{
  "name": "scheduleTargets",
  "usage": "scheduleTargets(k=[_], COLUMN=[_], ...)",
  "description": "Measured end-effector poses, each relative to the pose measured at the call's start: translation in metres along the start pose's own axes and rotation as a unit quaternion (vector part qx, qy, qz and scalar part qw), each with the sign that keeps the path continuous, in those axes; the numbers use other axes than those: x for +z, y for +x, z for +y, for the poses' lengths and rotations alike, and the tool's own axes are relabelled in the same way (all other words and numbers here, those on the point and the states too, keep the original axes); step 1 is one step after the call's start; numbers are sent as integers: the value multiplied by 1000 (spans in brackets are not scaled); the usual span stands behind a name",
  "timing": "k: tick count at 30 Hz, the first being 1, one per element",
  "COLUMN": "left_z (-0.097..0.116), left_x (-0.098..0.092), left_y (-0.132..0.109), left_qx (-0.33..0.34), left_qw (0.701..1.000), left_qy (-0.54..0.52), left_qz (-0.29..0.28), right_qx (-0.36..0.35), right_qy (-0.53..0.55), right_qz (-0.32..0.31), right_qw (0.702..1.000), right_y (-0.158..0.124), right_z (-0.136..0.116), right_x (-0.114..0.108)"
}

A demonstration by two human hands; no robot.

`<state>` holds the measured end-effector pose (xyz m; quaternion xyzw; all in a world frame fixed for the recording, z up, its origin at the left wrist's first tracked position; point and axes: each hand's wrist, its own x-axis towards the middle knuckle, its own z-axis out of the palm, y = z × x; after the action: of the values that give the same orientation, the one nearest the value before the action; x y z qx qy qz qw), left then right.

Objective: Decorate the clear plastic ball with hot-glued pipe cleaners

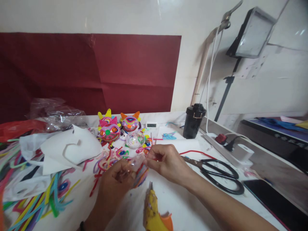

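Observation:
My left hand [115, 183] is closed around a clear plastic shell [137, 163] whose lower side carries bands of coloured strips [141, 175]. At the shell's right edge, the thumb and fingers of my right hand [169, 163] are pinched together; whatever lies between them is too small to make out. Just below both hands is a yellow hot glue gun [152, 208], its nozzle pointing up toward the shell. Beyond my hands sits a clear plastic ball [135, 140] with coloured bits showing through. Decorated masks with coloured ears [109, 132] stand behind it.
Black-handled scissors [221, 175] and a phone [276, 202] lie at right. Farther back are a black bottle [194, 121], a small digital clock [151, 125] and a power strip [232, 150]. Fuzzy craft strips [40, 205] and cut white paper [72, 149] cover the left.

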<state>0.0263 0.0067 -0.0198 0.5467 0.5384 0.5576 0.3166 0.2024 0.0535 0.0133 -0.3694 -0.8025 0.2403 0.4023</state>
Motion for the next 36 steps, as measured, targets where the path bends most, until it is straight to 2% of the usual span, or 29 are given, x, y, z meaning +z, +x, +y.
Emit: scheduleTargets(k=[7,15,20,26,31,36], left_z=[-5,-5,-3,1,-4,-3], left_x=[-1,-1,0,-1,-2,0], left_y=[2,0,2,0,-2,-2], left_qx=[19,3,17,24,45,56], left_qw=[999,1000,1000,999,998,996], left_qy=[27,-4,-1,12,28,43], left_qz=[7,6,24,26,34,45], right_qx=[-123,-137,-130,-88,-57,-52], right_qy=[-111,-208,-254,-203,-133,-134], right_qz=[17,-1,-20,-27,-11,3], right_qw=[986,968,958,975,989,990], right_y=[-4,-9,-11,-12,-11,-11], right_z=[-7,-8,-14,-18,-15,-15], right_x=[-1,3,5,6,6,9])
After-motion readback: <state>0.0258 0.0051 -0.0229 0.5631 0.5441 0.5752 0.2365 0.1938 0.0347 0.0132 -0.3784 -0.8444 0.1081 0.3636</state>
